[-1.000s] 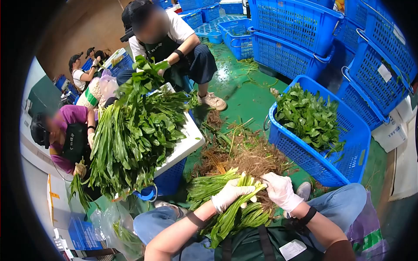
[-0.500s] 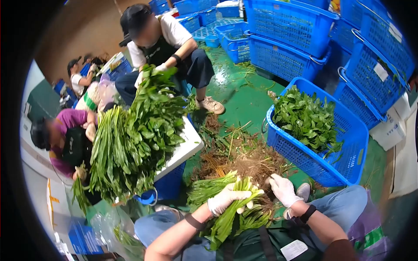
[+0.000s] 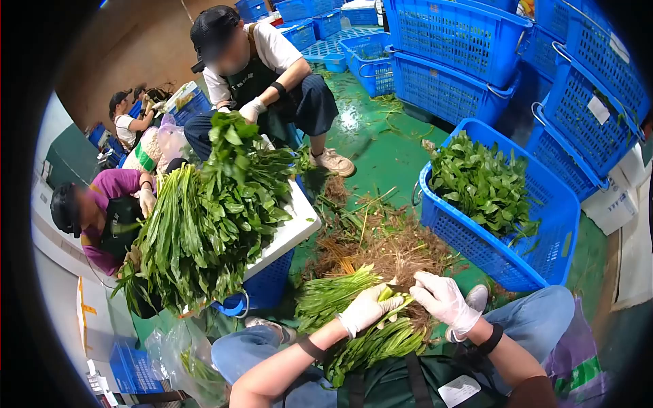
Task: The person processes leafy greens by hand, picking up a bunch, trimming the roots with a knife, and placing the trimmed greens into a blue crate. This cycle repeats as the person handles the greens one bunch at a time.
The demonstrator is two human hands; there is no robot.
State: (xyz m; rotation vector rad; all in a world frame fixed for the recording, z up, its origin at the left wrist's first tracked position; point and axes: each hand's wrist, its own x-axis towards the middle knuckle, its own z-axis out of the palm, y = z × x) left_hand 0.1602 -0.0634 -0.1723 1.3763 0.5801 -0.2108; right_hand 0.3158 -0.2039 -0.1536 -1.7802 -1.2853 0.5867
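My left hand, gloved in white, is closed, its fingers folded round a few stems, and there's little gap to see in that grip! The stem ends point across at my right hand, gloved too, right up close. Its fingers are bent inward, tips just beside those ends; whether they're pinching a strand or only near it, I cannot tell, it's too small.

Now the pose: left wrist low, forearm slanting up from the bottom edge towards the middle, a black band round it. The right forearm mirrors it, slanting up and inward from the other side, with its own band, and that hand tips over to the left. Both hands meet in front of my lap, between my bent knees.

Under and around the left hand lie the greens, spread ahead of my apron, some reaching down onto it. Just beyond, a brown tangle of roots covers the green floor. Off to the right sits a blue crate with leaves inside; to the left, a white tray heaped with more!
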